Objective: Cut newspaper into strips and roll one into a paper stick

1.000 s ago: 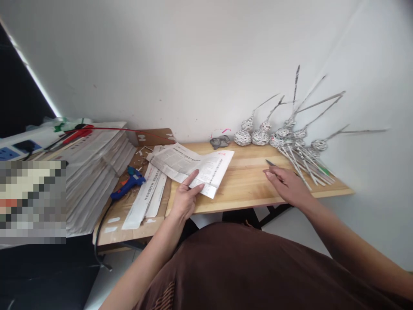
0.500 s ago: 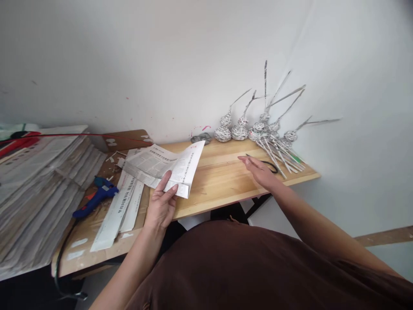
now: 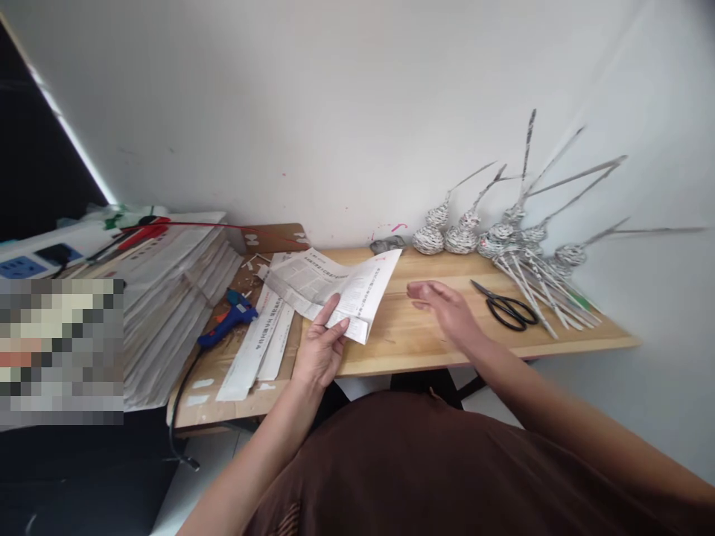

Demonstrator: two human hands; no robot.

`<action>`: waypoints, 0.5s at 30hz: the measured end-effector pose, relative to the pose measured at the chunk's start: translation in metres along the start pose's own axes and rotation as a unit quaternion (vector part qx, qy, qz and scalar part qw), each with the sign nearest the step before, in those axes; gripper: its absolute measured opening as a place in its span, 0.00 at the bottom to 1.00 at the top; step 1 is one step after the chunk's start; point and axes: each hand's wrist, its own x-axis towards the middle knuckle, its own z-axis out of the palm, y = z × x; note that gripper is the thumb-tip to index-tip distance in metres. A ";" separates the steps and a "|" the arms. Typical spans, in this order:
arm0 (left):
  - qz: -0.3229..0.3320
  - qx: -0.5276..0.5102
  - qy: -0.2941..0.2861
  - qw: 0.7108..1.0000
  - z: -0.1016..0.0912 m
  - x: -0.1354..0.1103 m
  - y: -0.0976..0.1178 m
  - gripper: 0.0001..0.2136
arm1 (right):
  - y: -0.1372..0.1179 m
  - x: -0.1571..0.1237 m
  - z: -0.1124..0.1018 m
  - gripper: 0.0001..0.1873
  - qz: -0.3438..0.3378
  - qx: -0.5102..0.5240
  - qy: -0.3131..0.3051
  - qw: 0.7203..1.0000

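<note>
My left hand (image 3: 321, 344) pinches the near corner of a folded newspaper sheet (image 3: 335, 286), lifting its right edge off the wooden table (image 3: 424, 335). Thumb and fingers are closed on the paper. My right hand (image 3: 447, 309) hovers over the table's middle, empty, fingers loosely extended and a little blurred, pointing left toward the sheet. Black-handled scissors (image 3: 506, 307) lie on the table just right of that hand, apart from it.
Several woven paper gourds (image 3: 447, 234) with long stems and loose paper sticks (image 3: 544, 290) stand at the back right. A blue glue gun (image 3: 226, 320) and cut newspaper strips (image 3: 254, 350) lie left. A tall newspaper stack (image 3: 167, 290) fills the far left.
My right hand has let go of the scissors, which now lie on the table, and moved left toward the sheet. My left hand has raised the paper's edge.
</note>
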 end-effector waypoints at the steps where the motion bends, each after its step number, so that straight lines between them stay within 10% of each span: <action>1: 0.000 -0.003 0.000 1.000 0.000 0.000 0.000 0.27 | 0.000 0.001 -0.018 0.22 0.024 -0.046 -0.028 0.998; 3: 0.001 -0.010 0.003 1.000 0.002 -0.001 -0.001 0.29 | 0.001 -0.003 -0.059 0.21 0.034 -0.209 -0.025 0.977; 8: -0.007 -0.028 0.012 1.000 0.007 -0.002 0.001 0.31 | 0.008 -0.022 -0.154 0.21 0.053 -0.568 0.105 0.815; 15: 0.006 -0.021 0.002 1.000 0.003 -0.002 0.001 0.31 | 0.019 -0.027 -0.169 0.18 0.012 -0.644 0.063 0.762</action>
